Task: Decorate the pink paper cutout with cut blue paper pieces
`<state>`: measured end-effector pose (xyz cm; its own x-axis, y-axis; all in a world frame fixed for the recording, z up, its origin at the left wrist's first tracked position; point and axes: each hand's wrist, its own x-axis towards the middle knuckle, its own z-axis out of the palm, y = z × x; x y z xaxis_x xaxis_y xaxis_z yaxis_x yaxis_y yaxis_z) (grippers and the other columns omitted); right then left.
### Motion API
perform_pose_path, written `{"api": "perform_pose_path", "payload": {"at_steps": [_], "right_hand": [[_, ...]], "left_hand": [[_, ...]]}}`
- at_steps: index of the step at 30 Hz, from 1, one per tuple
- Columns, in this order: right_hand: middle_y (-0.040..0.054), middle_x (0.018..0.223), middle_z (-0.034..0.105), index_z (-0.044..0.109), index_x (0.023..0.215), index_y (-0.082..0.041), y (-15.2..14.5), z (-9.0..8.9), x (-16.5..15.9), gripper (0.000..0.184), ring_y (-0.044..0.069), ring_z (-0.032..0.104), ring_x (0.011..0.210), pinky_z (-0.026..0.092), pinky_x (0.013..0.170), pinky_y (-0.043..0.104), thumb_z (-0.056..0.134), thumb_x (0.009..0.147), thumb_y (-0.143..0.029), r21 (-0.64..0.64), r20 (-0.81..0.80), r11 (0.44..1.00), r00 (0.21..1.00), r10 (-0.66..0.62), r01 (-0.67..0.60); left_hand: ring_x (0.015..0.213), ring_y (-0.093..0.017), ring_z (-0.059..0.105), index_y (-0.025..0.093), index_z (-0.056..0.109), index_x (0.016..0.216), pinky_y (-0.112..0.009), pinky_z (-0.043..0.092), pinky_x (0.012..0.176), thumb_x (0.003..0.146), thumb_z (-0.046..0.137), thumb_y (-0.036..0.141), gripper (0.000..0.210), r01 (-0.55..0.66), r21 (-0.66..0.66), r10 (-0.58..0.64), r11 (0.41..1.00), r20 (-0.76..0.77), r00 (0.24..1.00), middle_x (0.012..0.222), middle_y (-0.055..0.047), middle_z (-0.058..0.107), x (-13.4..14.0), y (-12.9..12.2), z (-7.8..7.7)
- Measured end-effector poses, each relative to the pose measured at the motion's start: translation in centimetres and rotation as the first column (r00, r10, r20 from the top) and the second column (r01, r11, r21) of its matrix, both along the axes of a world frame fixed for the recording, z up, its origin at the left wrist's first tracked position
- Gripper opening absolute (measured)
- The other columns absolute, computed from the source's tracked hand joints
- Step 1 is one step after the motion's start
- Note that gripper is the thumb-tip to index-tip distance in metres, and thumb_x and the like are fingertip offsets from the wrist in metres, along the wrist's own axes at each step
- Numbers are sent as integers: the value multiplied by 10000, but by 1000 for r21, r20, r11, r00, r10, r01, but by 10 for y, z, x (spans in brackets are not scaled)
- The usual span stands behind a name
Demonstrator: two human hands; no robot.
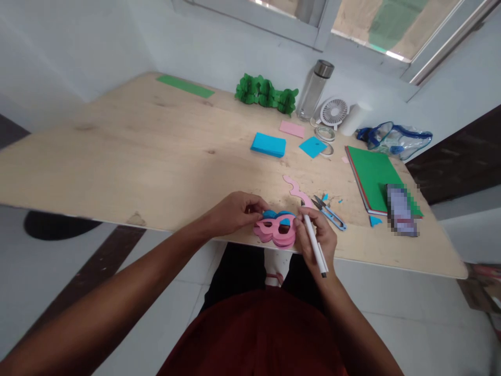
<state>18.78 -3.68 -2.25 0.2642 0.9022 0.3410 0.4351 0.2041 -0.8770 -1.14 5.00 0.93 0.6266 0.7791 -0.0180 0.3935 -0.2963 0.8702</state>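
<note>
At the table's front edge lies a stack of pink and blue paper cut-outs (288,240) with scalloped edges and holes. My left hand (239,213) pinches its left end, fingers bent over the paper. In my right hand (321,235) is a white marker pen (314,241), slanted with one dark end toward me; the fingertips also touch the right side of the cut-outs. Just beyond that hand, a wavy pink paper strip (295,189) lies on the table. Thread snips (332,215) with light blue handles rest to the right, beside small blue scraps (325,197).
Blue paper pieces (268,144) and a pink piece (291,128) lie mid-table. Behind stand a green paper garland (266,95), a glass bottle (312,94) and a small fan (334,112). Tape rolls (325,133), green sheets (376,175) and a blurred-out phone-like object (402,210) are right.
</note>
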Motion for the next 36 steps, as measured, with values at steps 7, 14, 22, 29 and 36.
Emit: {"api": "perform_pose_path", "payload": {"at_steps": [7, 14, 22, 29, 36], "right_hand": [[31, 834, 649, 643, 1005, -227, -4, 0, -1, 192, 175, 608, 729, 485, 682, 323, 624, 814, -224, 36, 54, 999, 999, -10, 9], [35, 837, 650, 640, 1006, -222, -6, 3, -3, 189, 185, 616, 750, 489, 690, 335, 613, 819, -217, 73, 115, 997, 993, -23, 14], [33, 832, 652, 649, 993, -226, -6, 2, -3, 188, 191, 617, 781, 490, 725, 345, 626, 806, -225, 49, 97, 998, 995, -33, 28], [24, 820, 638, 648, 980, -229, -1, 2, -2, 191, 170, 595, 756, 486, 707, 317, 635, 790, -235, -35, -89, 999, 996, -14, 10], [17, 804, 629, 650, 981, -227, 1, 2, -2, 201, 156, 586, 729, 485, 688, 297, 641, 780, -236, -33, -90, 999, 996, -9, 6]], "left_hand": [[679, -129, 601, 148, 690, 862, -212, 460, 616, 775, 613, 295, 187, -48, -20, 50, 999, 92, 994, 759, -23, 690, 2, -6, -8], [668, -125, 599, 152, 682, 895, -208, 456, 599, 769, 615, 299, 205, -49, -27, 53, 998, 137, 989, 752, -16, 681, 1, -7, -12], [658, -124, 603, 150, 694, 843, -208, 466, 598, 758, 631, 298, 182, -60, -49, 67, 997, 139, 988, 722, -12, 682, 1, -7, -8], [689, -132, 622, 138, 693, 798, -214, 478, 625, 780, 616, 282, 164, -14, -73, 22, 997, 110, 994, 742, -25, 698, 0, -4, -4], [724, -151, 643, 146, 692, 790, -235, 502, 659, 777, 611, 270, 149, -4, -95, 15, 995, 109, 994, 781, -35, 721, -2, -3, -4]]}}
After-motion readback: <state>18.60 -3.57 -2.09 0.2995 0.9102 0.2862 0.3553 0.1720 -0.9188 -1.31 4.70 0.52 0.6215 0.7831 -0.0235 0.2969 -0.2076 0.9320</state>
